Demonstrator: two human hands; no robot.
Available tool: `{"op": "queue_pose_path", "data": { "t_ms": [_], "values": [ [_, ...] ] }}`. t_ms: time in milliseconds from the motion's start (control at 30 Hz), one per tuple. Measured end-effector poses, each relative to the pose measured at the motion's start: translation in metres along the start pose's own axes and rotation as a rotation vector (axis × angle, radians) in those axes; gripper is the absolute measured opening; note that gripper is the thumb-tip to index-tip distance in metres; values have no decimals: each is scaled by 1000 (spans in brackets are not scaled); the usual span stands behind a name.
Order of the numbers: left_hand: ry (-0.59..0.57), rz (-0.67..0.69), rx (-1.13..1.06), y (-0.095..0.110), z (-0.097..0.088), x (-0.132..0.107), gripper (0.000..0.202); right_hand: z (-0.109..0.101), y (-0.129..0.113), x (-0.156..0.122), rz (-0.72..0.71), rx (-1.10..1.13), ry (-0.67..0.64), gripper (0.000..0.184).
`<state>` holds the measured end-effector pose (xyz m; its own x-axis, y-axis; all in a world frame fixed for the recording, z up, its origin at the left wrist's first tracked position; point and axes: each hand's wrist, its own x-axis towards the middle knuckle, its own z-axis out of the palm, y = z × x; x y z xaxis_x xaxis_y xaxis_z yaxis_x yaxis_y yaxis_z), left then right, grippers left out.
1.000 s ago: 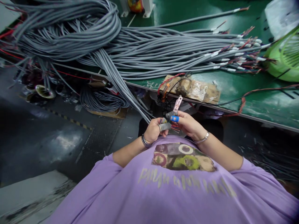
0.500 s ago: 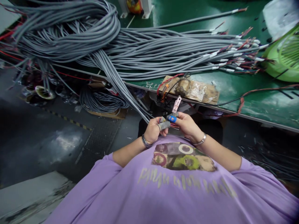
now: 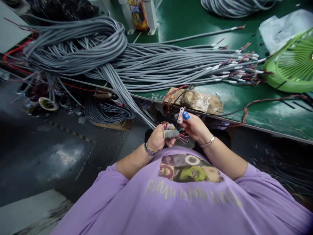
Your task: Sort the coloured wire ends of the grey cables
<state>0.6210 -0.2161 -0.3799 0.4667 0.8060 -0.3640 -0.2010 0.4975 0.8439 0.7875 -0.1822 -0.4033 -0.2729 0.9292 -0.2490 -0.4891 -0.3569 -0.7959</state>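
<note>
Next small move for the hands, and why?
Probably bring the right hand and its pink tool down to the green wire. The left hand grips the wires with their ends fanned out toward the right hand; the green one stands apart from the red ones, and the tool is close by.

Surface (image 3: 178, 19): green, glossy, edged with a pale strip;
Floor (image 3: 31, 160): dark grey, dimmer beneath the surface;
Floor tape (image 3: 70, 132): yellow-and-black stripes, running diagonally;
Light: whitish reflections (image 3: 65, 156) on floor and surface;
Lower left: pale slab (image 3: 31, 210), dark scuffs
</note>
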Motion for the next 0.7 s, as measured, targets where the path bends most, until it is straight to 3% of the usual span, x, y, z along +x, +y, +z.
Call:
{"op": "queue_pose_path", "data": {
  "t_ms": [133,333,533,700],
  "values": [
    [21,-20,-16,-1,1,4,34,9,7,2,-212,-101,219,54],
    [28,-33,-7,-6,0,7,36,16,8,8,23,97,112,61],
    [52,-52,18,-8,0,9,36,20,5,10,6,168,185,55],
    [59,-57,12,-6,3,7,36,21,3,5,79,207,156,60]
  ]
}}
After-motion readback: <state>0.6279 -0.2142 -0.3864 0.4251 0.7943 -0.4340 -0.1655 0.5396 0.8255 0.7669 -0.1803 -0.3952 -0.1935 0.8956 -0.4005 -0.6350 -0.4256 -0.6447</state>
